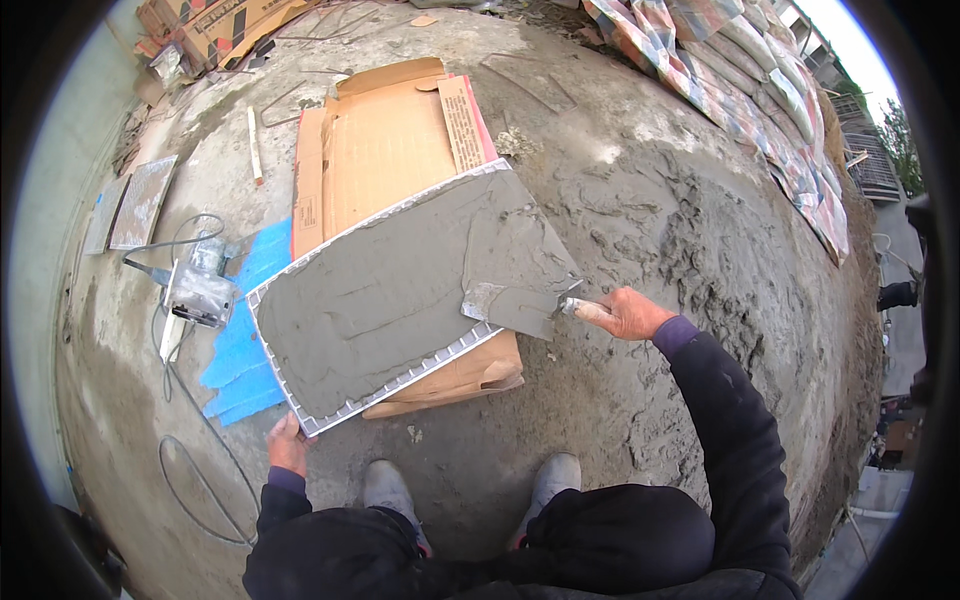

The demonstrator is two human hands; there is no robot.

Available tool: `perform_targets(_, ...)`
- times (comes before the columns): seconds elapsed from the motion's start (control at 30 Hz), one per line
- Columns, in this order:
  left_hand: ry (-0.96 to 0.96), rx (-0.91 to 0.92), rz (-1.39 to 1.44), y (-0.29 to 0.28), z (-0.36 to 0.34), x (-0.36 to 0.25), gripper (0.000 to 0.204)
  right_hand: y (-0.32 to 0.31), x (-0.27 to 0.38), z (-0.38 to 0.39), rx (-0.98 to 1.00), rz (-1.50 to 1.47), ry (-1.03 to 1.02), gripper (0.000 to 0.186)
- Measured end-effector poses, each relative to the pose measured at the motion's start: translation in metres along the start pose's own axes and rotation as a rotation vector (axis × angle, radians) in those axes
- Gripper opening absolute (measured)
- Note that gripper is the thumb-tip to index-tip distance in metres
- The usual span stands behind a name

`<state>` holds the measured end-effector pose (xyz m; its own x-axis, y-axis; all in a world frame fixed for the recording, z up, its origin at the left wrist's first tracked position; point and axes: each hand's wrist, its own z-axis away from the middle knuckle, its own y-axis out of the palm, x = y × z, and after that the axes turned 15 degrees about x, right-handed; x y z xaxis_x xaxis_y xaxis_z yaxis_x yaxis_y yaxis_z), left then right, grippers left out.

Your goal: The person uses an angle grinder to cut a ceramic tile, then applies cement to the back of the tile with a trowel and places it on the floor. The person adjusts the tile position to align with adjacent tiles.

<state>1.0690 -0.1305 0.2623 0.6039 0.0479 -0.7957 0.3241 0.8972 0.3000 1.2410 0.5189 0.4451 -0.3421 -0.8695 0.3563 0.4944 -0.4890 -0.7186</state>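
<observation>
A large rectangular tile (402, 382) with a pale ridged edge lies slanted before me, its upper face spread with wet grey mortar (370, 285). My left hand (287, 446) is closed on the tile's near left corner, with some of its fingers hidden. To the right, my right hand (632, 314) is wrapped round the light handle of a trowel (528, 313). The trowel's mortar-smeared blade rests flat over the tile's right part, near its front edge. Beneath the tile is an opened cardboard box (385, 150), which sticks out at the back and front.
Blue sheeting (258, 330) and a dusty power tool (200, 292) with a looping cable lie left. Two thin slabs (143, 205) are by the wall. Wet mortar (680, 235) covers the ground at right. Stacked sacks (740, 65) under striped sheeting stand at the back right.
</observation>
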Motion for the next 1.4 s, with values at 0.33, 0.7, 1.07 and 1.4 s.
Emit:
perform_targets(0.33,0.006,0.003,-0.009,0.002,0.001,0.001,0.038,0.029,-0.017,0.033,-0.21,-0.097,0.245,0.073)
perform_targets(0.7,-0.021,-0.033,0.042,0.002,0.002,0.006,0.039,0.062,0.162,-0.073,0.208,-0.073,-0.158,0.07)
perform_targets(1.07,-0.021,-0.013,0.02,0.005,0.007,0.005,0.037,0.055,0.196,-0.081,-0.083,0.435,-0.291,0.061)
perform_targets(1.4,-0.011,0.007,0.026,-0.001,0.007,0.008,0.039,0.007,0.055,-0.087,-0.486,0.263,0.324,0.064)
